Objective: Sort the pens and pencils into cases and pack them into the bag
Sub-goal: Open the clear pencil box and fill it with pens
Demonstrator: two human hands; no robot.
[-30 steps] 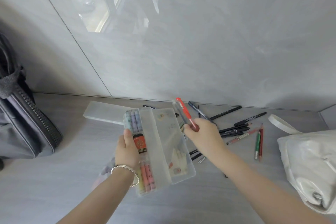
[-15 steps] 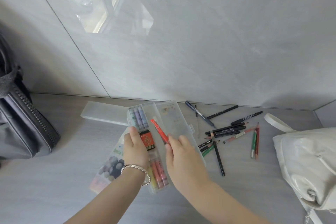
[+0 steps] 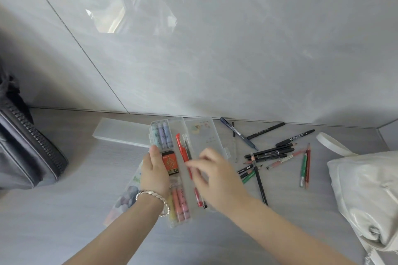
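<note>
The fingers (image 3: 195, 164) of the right hand (image 3: 217, 178) are spread loose and blurred above the clear case (image 3: 202, 137), grasping nothing; whether they touch the red pen (image 3: 182, 153) is not clear. That pen lies lengthwise in the case's long middle compartment. The left hand (image 3: 155, 170) clasps the case's left edge, its thumb on top beside an orange box (image 3: 170, 162) marked 2B. Pastel markers (image 3: 160, 135) fill the far compartment and pink and yellow ones (image 3: 179, 202) the near one. Loose pens and pencils (image 3: 269, 153) lie scattered on the counter (image 3: 75, 211) just right of the case. A white bag (image 3: 366, 189) sits at the far right and a grey bag (image 3: 25, 146) at the left.
</note>
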